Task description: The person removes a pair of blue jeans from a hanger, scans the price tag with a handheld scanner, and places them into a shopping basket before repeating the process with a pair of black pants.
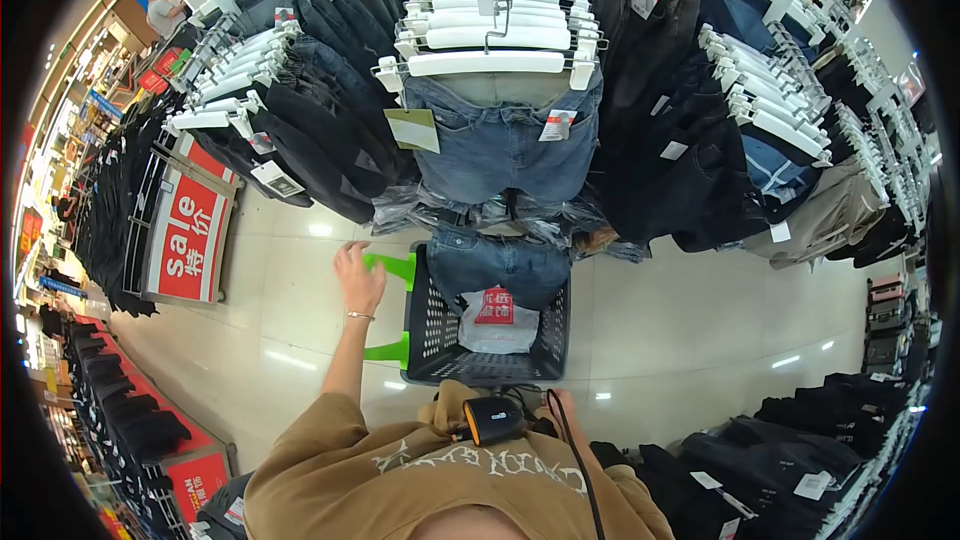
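Note:
My left hand [360, 277] is raised at the left of a dark shopping basket [486, 370], next to its green handle [396, 268]. Its fingers are apart and slightly bent, holding nothing. Folded blue jeans [500, 262] and a pale plastic bag with a red label [500, 330] lie in the basket. My right hand [561, 406] is low by the basket's near right corner, beside a black cord [565, 430]; its fingers are mostly hidden. A black-and-orange device [493, 421] hangs at my chest.
Denim shorts [500, 155] hang on white hangers [486, 63] straight ahead, above plastic-wrapped clothes [490, 212]. Racks of dark trousers [310, 130] flank them. A red sale sign [187, 240] stands left on the tiled floor [690, 320]. Dark folded clothes [770, 450] lie at the near right.

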Demonstrator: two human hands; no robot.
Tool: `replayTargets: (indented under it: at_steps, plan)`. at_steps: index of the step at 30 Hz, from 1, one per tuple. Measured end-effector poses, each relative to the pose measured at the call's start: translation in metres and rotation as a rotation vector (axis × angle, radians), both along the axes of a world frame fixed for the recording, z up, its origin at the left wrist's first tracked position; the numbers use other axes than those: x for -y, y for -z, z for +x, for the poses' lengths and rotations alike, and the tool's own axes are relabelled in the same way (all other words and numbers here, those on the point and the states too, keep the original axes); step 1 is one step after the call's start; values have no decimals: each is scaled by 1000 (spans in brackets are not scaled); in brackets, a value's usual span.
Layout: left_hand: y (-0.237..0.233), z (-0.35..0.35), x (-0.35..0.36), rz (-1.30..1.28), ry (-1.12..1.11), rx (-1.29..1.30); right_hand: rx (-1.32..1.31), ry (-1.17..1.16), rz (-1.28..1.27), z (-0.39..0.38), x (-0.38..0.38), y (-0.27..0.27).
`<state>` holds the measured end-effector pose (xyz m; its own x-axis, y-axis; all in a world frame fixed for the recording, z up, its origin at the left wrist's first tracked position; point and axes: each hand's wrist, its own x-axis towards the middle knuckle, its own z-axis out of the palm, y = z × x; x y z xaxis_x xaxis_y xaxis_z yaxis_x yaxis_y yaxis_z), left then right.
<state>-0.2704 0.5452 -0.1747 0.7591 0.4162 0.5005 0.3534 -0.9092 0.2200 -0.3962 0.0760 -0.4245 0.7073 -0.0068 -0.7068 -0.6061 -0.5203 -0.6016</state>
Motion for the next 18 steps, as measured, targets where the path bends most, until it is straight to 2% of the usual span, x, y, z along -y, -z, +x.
replayTargets:
  at_steps: [2,4,7,9,13,16,18]
  plan:
    - [12,28,-3,-208,230,26,3,-14,-4,-9,-5,15]
    - [18,58,4,-321,350,-70,13,50,68,-17,-15,-6]
    - [56,102,4,-471,381,-145,2,50,-38,-19,-31,-28]
    - [83,131,1,-481,308,-289,-22,65,-70,-24,-35,-30]
    - [141,178,-23,-459,292,-328,-74,181,-89,-56,-28,-13]
    - [172,192,-37,-417,189,-450,-190,179,-243,-60,-32,-36]
    - [192,193,-42,-496,101,-593,-185,197,-205,-72,-32,-40]
